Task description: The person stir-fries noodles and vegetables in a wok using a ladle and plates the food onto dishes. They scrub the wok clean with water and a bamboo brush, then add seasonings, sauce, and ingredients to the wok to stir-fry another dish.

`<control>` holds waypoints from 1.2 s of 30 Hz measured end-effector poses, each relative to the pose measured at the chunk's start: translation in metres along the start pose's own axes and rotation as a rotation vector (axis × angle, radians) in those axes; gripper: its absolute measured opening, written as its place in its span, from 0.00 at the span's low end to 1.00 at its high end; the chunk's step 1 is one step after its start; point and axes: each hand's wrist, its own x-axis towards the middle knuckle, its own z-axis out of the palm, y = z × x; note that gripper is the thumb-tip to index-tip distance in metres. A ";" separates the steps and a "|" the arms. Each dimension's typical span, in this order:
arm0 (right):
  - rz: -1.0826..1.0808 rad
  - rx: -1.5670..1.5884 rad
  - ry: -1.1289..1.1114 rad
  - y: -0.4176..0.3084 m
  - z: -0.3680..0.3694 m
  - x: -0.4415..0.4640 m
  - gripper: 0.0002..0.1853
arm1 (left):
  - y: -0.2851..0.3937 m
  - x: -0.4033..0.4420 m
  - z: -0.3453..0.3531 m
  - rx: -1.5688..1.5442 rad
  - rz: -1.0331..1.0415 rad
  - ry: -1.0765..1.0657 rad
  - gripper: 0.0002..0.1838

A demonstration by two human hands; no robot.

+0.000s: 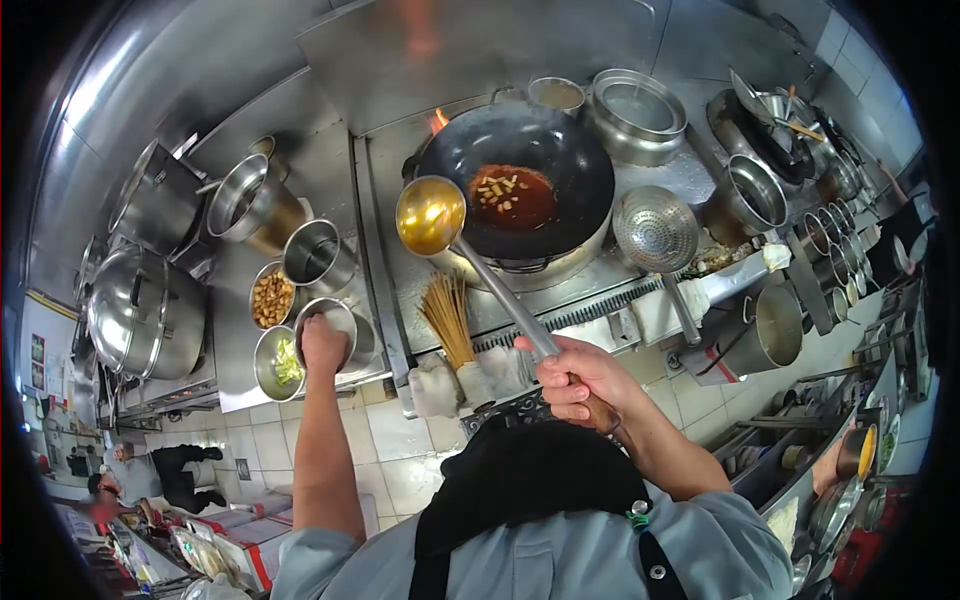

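My right hand [585, 382] grips the wooden-ended handle of a long metal ladle [497, 285]. The ladle's bowl, golden inside, hangs by the near left edge of a black wok [575, 160]. In the wok lies red-brown sauce [525, 205] with small pale pieces on it. My left hand [322, 345] reaches into a round steel container [340, 312] on the left counter; its fingers are hidden there. Beside that hand stand a bowl of chopped pale green vegetable [287, 362] and a bowl of brown nut-like pieces [272, 298].
Flame [438, 120] shows behind the wok's left side. A bamboo brush [448, 315] stands at the stove's front edge, a perforated skimmer [655, 230] to the right. Steel pots [250, 200] crowd the left counter; a lidded pot [638, 115] sits behind. Another person [150, 475] is at far left.
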 end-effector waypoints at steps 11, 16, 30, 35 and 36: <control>0.145 -0.123 -0.009 0.032 0.010 0.015 0.24 | 0.002 0.005 0.002 -0.036 -0.044 -0.051 0.18; 0.176 -0.069 0.001 0.037 0.014 0.017 0.22 | 0.001 0.007 0.004 -0.039 -0.067 -0.077 0.18; 0.290 0.035 -0.077 0.040 0.004 0.019 0.19 | 0.097 0.036 -0.069 -0.845 -0.004 -0.363 0.10; 0.299 0.055 -0.103 0.040 0.003 0.014 0.20 | 0.137 0.040 -0.087 -0.324 0.166 -0.247 0.11; 0.302 0.053 -0.114 0.040 0.002 0.014 0.21 | 0.143 0.038 -0.095 -0.358 0.082 -0.363 0.12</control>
